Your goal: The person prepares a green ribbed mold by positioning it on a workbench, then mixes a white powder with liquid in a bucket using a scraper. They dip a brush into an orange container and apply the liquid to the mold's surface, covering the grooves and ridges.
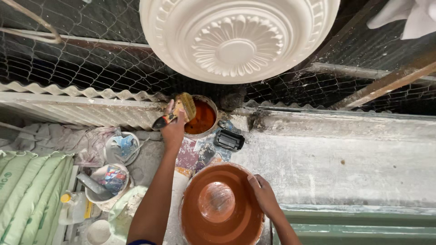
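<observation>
Top edge chops off the big white plaster rosette at 12 o'clock, so its upper rim is gone. The orange round mould at 6 o'clock runs off the bottom edge. Something white at 2 o'clock is cut by the corner, can't tell what it is. The brush handle is mostly buried in the left hand. Both forearms leave the frame at the bottom. The green sacks at 8 o'clock are clipped too.
</observation>
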